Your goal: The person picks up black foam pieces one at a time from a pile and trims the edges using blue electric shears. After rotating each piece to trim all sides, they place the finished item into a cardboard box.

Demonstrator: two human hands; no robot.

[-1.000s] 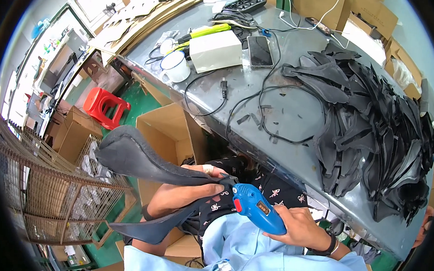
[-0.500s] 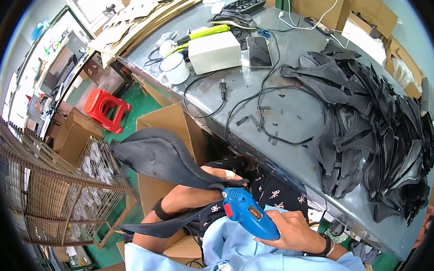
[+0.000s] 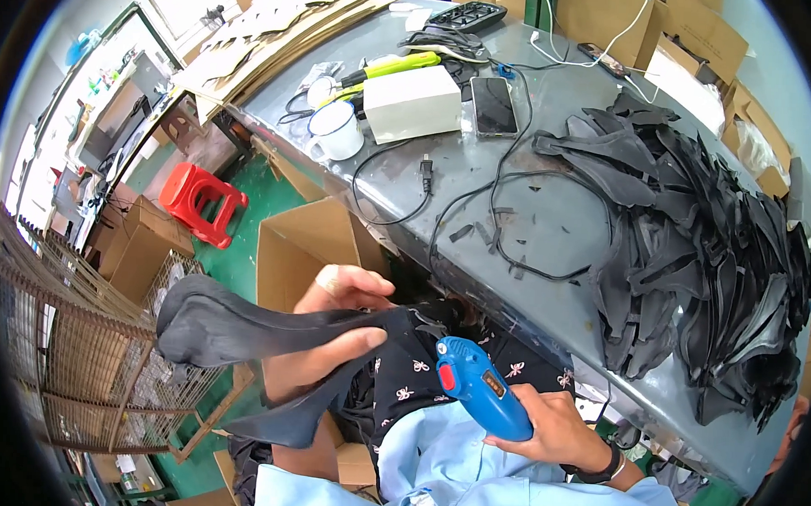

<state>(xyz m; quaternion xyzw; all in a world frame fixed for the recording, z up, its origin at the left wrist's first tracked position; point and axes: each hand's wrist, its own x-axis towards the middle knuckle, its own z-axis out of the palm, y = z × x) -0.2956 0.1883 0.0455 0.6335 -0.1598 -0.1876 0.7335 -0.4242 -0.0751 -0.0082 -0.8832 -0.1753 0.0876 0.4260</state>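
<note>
My left hand (image 3: 329, 297) pinches a black, curved, foam-like piece (image 3: 230, 327) between thumb and fingers. The piece has two long lobes spreading to the left, and its narrow end lies near my right hand. My right hand (image 3: 556, 424) is wrapped round a blue handheld power tool (image 3: 486, 388) with a red button and a small display. The tool's head is beside the narrow end of the piece; whether they touch I cannot tell. A large heap of similar black pieces (image 3: 655, 237) lies on the right of the grey table (image 3: 408, 194).
On the table stand a white box (image 3: 414, 109), an enamel mug (image 3: 337, 131) and a phone (image 3: 495, 106); a black cable with a plug (image 3: 426, 170) loops among small black scraps. Below are an open carton (image 3: 311, 244), a red stool (image 3: 199, 203) and a wire cage (image 3: 93, 366).
My left hand has turned and lifted, gripping the black piece nearer its middle, and the lobes have swung left and down. The tool has shifted slightly right, away from the hand.
</note>
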